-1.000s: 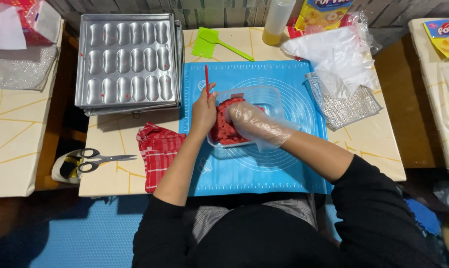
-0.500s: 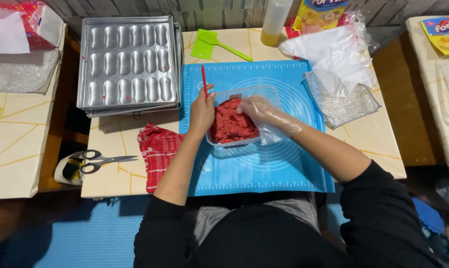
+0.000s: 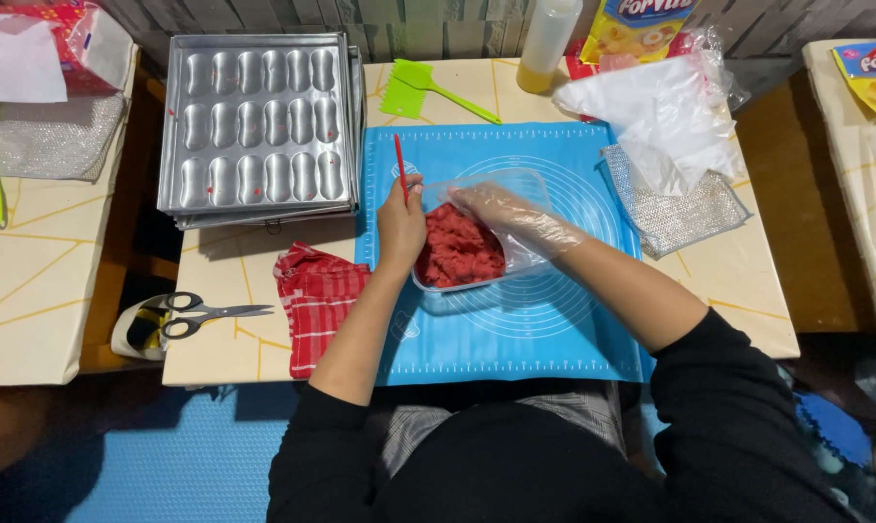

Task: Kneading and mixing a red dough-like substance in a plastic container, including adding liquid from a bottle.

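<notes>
A clear plastic container (image 3: 438, 291) full of red dough (image 3: 460, 254) sits on a blue silicone mat (image 3: 535, 329). My left hand (image 3: 401, 225) rests at the container's left rim and grips a thin red stick (image 3: 398, 165) that points away from me. My right hand (image 3: 501, 211), in a clear plastic glove, reaches over the container's far rim and touches the top of the red dough.
A metal mould tray (image 3: 259, 126) with oval cavities lies at the table's back left. A red checked cloth (image 3: 317, 300) and scissors (image 3: 200, 315) lie left of the mat. A green spatula (image 3: 438, 87), a squeeze bottle (image 3: 544, 44), plastic bags (image 3: 665, 116) and a mesh cloth (image 3: 675, 208) lie behind and right.
My gloved right hand has moved from the middle of the dough up to the container's far rim, uncovering the red dough. My left hand stays at the left rim with the stick.
</notes>
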